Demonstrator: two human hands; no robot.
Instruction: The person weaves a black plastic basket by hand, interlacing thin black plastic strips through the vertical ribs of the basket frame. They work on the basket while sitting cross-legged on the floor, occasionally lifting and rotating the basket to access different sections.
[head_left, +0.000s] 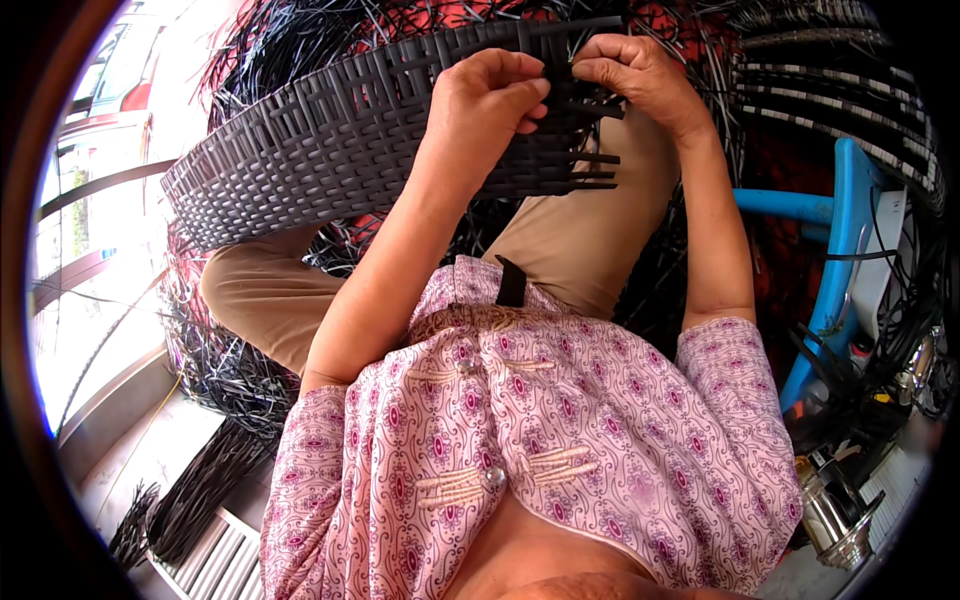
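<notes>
A long, curved panel of dark woven flat strips (300, 150) lies across my lap, its loose strip ends (597, 170) sticking out at the right. My left hand (490, 105) is over the panel's right part, thumb and fingers pinched together at a black strip (556, 75). Just to the right, my right hand (645, 80) pinches at the same spot with thumb against forefinger, close to the upper rim. A narrow gap separates the two sets of fingertips. What lies inside each pinch is mostly hidden by the fingers.
Tangled black strips (290, 50) heap beyond the panel and around my legs. On the right stand a blue plastic stool (845, 230) and a shiny metal vessel (835, 515). Curved woven pieces (830, 90) are at the far right. A white slatted rack (215, 560) sits at lower left.
</notes>
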